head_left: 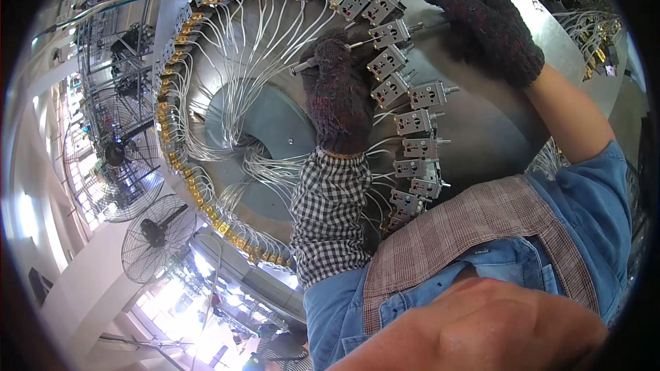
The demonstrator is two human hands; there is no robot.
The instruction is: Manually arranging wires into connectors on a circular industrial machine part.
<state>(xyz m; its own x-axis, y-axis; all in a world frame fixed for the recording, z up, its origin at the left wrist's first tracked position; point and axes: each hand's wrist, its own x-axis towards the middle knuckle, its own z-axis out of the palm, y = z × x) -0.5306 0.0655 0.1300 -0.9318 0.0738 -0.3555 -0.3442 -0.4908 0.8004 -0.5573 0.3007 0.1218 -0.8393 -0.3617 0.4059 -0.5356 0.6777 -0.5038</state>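
Both my hands wear dark knitted gloves. My left hand [337, 93], inside the ring of parts, is closed round a slim metal tool [304, 66]. Its round end sticks out to the left, and a thin shaft points right toward a small metal box with a stub shaft [390, 33]. My right hand [488, 31], outside the ring, has its fingers curled round a thin dark rod [434, 26] that reaches the shaft side of the same box. The rod's other end is hidden in the glove. Similar metal boxes [414, 122] run down the right side toward me.
A large round metal table [474, 134] carries the ring. White wires [237, 106] run from the parts to a grey centre disc [275, 113]. Brass-coloured fittings [199, 203] line the left rim. More wired parts [598, 48] lie far right. Fans [158, 233] stand left.
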